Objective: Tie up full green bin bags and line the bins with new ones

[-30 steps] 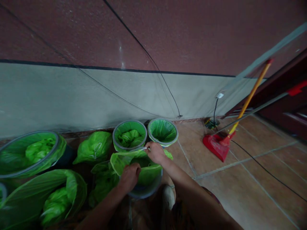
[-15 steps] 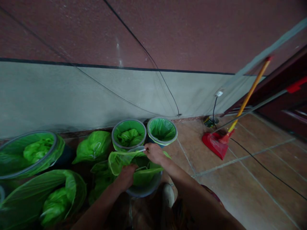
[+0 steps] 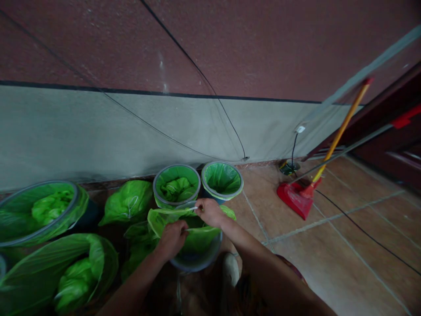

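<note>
Since the previous frame, left hand (image 3: 173,240) shifts slightly, fingers now curled at the near edge of the green bag (image 3: 157,221); right hand (image 3: 209,213) slides a touch left along the far edge. Bins and dustpan stay put.

Left hand: fingers bent together, pinching the bag's near edge. Right hand: thumb and fingertips pinch a short white cord (image 3: 193,208) at the far edge. Green bag sits mouth-up in the front grey bin (image 3: 197,264), mouth held partly open between both hands; inside is dark, contents unclear.

Just behind: two lined bins against the wall (image 3: 108,136), the left bin (image 3: 155,186) with a green bundle (image 3: 179,188) inside, the right bin (image 3: 242,186) beside it. Further left, a tied bag (image 3: 126,202), then a large bin (image 3: 77,197) with more green plastic. Lower left, an open bag (image 3: 36,272) with a bundle inside.

Right side, well apart: red dustpan (image 3: 294,200), yellow handle (image 3: 342,131) upright and tilted, on tiled floor (image 3: 348,263). Pale shoe (image 3: 231,268) below right forearm.
</note>
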Action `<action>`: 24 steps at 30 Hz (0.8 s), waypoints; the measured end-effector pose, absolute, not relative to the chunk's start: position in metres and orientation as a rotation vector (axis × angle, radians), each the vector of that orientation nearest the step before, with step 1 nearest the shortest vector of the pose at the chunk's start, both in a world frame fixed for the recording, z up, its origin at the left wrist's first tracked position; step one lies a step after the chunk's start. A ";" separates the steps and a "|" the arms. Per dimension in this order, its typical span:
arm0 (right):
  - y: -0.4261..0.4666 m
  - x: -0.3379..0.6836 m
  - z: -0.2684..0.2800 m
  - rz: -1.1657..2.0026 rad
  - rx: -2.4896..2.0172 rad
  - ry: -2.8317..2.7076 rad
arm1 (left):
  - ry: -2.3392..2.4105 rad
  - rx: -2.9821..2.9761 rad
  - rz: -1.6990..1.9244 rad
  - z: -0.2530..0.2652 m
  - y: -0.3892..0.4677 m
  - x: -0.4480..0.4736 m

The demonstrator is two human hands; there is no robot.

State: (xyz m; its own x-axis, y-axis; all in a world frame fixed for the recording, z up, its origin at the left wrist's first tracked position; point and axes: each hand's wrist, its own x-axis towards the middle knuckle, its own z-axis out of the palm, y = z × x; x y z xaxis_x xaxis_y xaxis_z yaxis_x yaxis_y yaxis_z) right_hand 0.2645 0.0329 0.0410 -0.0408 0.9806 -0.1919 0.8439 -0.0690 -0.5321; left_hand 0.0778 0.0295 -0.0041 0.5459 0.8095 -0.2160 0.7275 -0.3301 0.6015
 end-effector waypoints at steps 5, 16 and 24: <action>0.033 0.263 0.040 0.790 -1.964 -1.969 | 1.148 2.132 0.296 -0.001 0.030 0.081; 0.030 0.260 0.033 0.832 -1.927 -1.994 | 1.254 1.922 0.427 0.002 0.039 0.078; 0.029 0.251 0.034 1.165 -1.576 -1.820 | 1.062 1.814 0.680 0.028 0.041 0.079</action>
